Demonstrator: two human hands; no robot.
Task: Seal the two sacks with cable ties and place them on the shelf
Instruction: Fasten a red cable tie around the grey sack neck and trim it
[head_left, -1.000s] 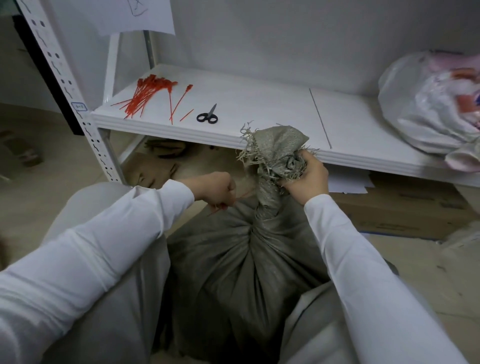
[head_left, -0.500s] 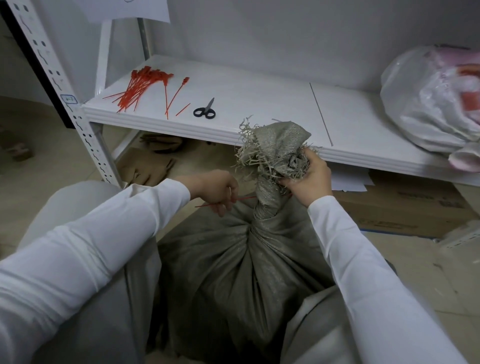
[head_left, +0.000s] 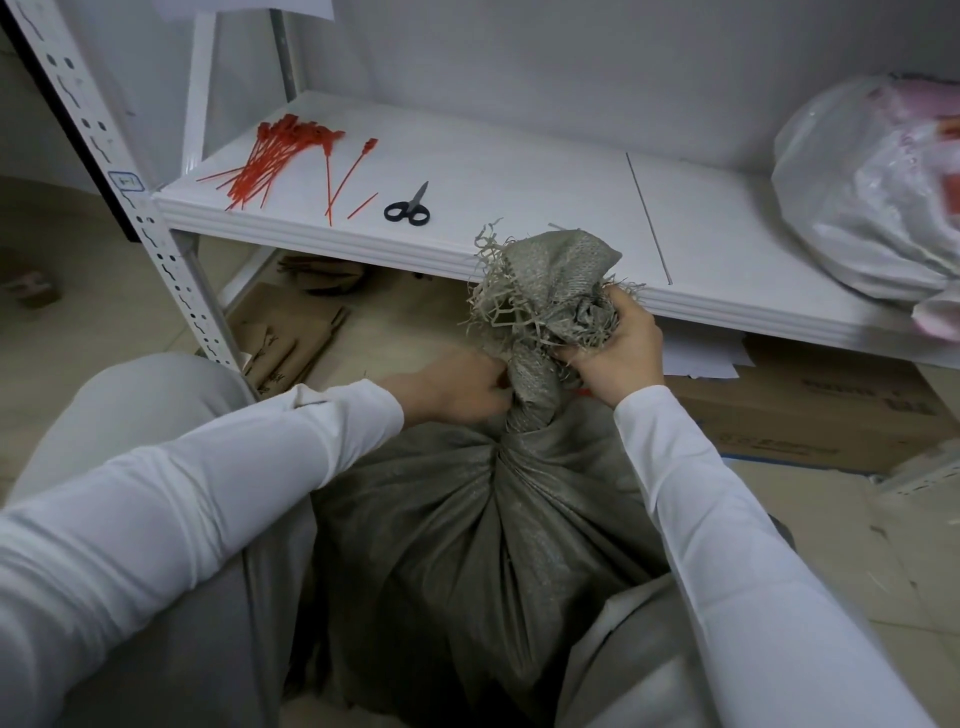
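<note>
While right hand (head_left: 618, 348) clenches sack (head_left: 467, 519) top, left hand (head_left: 457, 387) blurred at neck, grip unclear.

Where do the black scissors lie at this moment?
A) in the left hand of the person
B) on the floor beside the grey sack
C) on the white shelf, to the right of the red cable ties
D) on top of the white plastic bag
C: the scissors lie flat on the white shelf, just to the right of the red cable ties.
</note>
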